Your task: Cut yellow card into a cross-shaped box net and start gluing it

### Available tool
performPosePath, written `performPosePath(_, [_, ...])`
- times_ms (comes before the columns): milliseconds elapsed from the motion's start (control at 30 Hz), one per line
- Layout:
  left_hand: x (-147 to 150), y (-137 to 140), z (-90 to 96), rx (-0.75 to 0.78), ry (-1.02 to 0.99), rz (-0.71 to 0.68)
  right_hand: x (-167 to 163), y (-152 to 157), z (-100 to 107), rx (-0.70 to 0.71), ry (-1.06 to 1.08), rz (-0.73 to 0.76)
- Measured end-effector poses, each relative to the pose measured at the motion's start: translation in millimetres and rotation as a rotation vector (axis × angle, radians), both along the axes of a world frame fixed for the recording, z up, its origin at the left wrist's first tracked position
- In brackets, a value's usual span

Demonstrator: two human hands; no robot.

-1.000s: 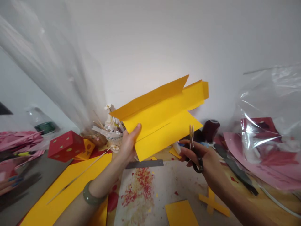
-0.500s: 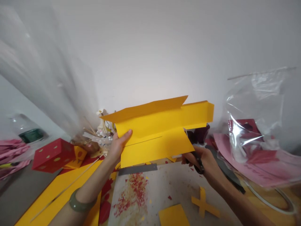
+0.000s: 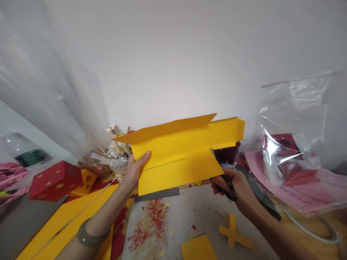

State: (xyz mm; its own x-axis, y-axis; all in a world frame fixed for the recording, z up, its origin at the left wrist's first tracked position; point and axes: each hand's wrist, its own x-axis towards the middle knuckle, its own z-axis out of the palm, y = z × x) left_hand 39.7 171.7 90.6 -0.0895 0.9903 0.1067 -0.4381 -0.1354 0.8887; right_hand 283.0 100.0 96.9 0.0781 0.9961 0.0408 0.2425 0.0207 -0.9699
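Observation:
A folded sheet of yellow card [image 3: 173, 155] is held up in front of me, with a thin dark line across its lower part and a narrow strip sticking out to the right. My left hand [image 3: 135, 168] pinches its left edge, thumb on the near face. At the lower right corner, my right hand [image 3: 230, 184] is closed around the dark handles of scissors [image 3: 229, 187]. Their blades are mostly behind the card; a bit of metal shows by the notch under the strip.
Below lies a stained white board [image 3: 187, 216] with a yellow square [image 3: 199, 247] and a yellow cross [image 3: 233, 233]. A red dotted box [image 3: 55, 180] sits left, near a plastic bottle [image 3: 29, 155]. To the right, a clear bag [image 3: 292, 119] stands over pink paper [image 3: 306, 193].
The view has shifted slightly, so the surroundings sit a little to the left. The card and both hands keep nearly the same pose, with both grips unchanged.

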Motion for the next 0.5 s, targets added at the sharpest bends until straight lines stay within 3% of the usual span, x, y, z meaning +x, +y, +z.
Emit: performPosePath(500, [1.5, -1.5, -0.7, 0.02, -0.006, 0.024, 4.3, 0.3, -5.3, 0.042, 0.049, 0.024])
